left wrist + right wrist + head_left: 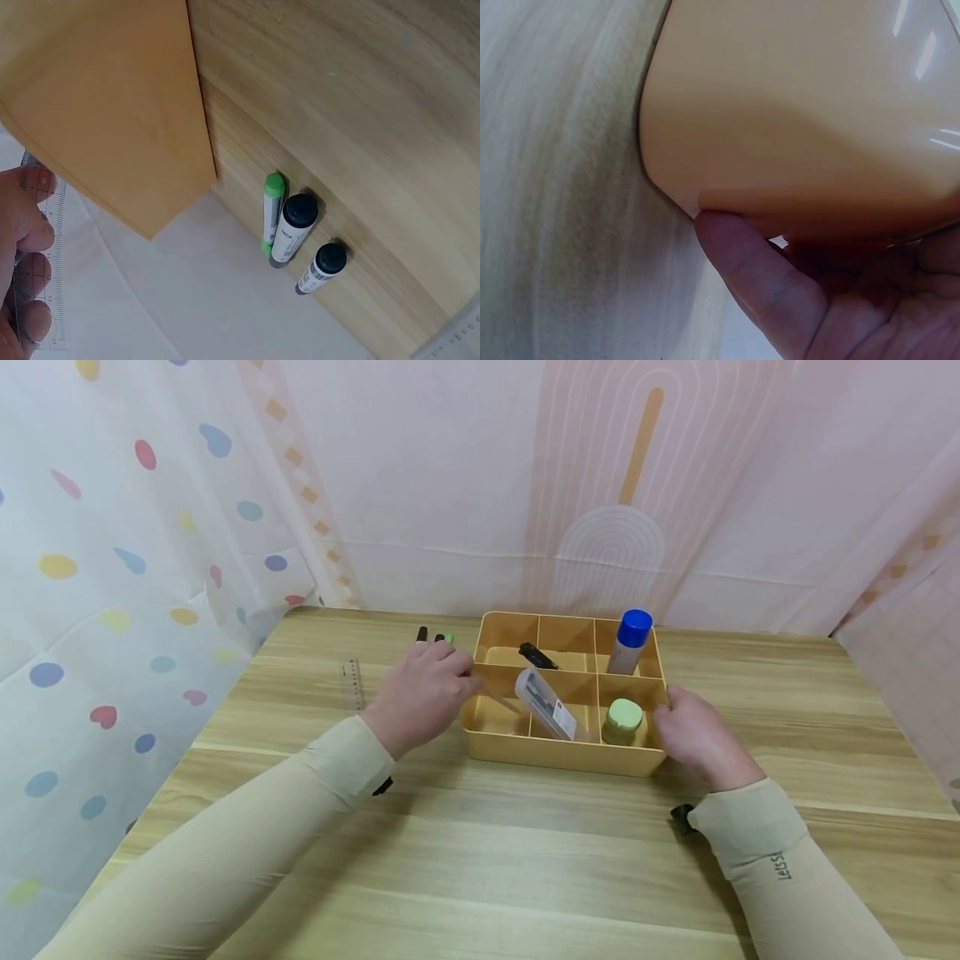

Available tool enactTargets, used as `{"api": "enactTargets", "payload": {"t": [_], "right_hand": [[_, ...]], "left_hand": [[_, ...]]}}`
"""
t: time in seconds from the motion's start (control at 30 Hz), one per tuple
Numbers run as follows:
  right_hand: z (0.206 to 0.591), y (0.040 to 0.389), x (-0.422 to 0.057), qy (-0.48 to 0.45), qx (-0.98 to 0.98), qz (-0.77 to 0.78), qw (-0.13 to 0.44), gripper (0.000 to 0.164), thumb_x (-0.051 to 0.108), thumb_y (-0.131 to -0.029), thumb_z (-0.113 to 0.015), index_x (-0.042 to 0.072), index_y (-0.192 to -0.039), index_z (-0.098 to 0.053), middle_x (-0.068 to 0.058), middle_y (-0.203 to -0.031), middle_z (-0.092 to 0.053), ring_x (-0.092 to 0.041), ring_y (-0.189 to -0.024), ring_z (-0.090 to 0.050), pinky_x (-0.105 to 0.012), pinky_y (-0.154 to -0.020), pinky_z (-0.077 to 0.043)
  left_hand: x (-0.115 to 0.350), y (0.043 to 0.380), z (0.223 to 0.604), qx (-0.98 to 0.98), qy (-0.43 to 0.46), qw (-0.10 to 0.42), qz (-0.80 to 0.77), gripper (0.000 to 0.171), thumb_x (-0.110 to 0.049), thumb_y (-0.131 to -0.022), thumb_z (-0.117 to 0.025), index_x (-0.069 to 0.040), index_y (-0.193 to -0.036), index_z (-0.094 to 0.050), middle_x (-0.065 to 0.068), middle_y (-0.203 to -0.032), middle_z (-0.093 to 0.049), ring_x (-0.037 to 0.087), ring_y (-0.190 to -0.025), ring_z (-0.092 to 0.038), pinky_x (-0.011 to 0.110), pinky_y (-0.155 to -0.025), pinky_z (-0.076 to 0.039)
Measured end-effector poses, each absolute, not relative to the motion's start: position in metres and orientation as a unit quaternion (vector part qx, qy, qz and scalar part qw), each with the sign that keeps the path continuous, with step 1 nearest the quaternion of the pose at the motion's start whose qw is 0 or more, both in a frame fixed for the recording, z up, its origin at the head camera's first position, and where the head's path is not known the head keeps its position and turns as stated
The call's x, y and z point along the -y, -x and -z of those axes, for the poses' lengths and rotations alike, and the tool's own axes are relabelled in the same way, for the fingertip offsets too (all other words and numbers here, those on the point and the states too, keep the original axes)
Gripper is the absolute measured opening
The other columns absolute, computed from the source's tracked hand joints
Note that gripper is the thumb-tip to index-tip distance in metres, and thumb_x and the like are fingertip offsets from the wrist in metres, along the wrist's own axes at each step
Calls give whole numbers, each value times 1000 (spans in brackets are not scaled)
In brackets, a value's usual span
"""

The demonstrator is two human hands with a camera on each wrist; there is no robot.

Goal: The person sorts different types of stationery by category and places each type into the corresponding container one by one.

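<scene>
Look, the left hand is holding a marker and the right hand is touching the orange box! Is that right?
Not quite: the left hand isn't holding a marker, it's holding a clear ruler. The left wrist view shows that. The right hand is touching the orange box, just as you said.

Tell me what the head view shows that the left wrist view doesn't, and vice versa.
Only the head view shows the right hand touching the organizer, plus a blue-capped stick and green-lidded jar.
Only the left wrist view shows the markers' printed barrels and scale ticks on the ruler in the left hand.
Both show the organizer, left hand, marker caps and tabletop.
</scene>
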State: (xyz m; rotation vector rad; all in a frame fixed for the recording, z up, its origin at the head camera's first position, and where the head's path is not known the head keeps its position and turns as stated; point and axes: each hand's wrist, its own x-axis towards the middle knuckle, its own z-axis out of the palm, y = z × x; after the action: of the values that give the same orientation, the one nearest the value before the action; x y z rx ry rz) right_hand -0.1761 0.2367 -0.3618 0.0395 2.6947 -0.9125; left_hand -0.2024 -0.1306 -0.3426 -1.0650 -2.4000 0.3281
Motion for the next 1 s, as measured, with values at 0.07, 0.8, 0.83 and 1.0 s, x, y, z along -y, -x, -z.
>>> {"api": "enactTargets", "payload": {"t": [0.07, 0.8, 0.83, 1.0], "right_hand": [[362, 177, -237, -15, -936, 318, 148, 55, 20, -110, -27, -8, -157, -35, -29, -133, -58, -39, -108, -54, -47, -85, -49], [363, 177, -237, -24, -934, 322, 151, 54, 21, -109, -28, -6, -155, -39, -30, -143, -55, -39, -111, -53, -47, -88, -49], [363, 177, -237, -23, -934, 322, 150, 54, 21, -110, -28, -6, -155, -39, -31, -144, -55, -39, -111, -53, -49, -89, -49], [363, 177, -237, -21, -936, 320, 146, 53, 21, -110, -28, -6, -154, -40, -31, -140, -56, -39, -108, -55, -43, -81, -49]], "left_hand": [[129, 202, 343, 880, 392, 238, -122, 22, -7, -92, -77, -21, -108, -83, 0, -95, -68, 24, -89, -58, 34, -74, -47], [118, 201, 347, 882, 393, 172, -193, 30, -13, -98, -73, -23, -126, -78, 1, -113, -69, 24, -106, -59, 38, -91, -53], [118, 201, 347, 881, 394, 173, -196, 30, -13, -98, -73, -23, -126, -78, 1, -113, -69, 24, -105, -59, 37, -91, -53], [116, 202, 348, 877, 398, 166, -212, 30, -13, -99, -73, -22, -127, -78, 2, -112, -69, 24, -104, -58, 38, -93, -54]]}}
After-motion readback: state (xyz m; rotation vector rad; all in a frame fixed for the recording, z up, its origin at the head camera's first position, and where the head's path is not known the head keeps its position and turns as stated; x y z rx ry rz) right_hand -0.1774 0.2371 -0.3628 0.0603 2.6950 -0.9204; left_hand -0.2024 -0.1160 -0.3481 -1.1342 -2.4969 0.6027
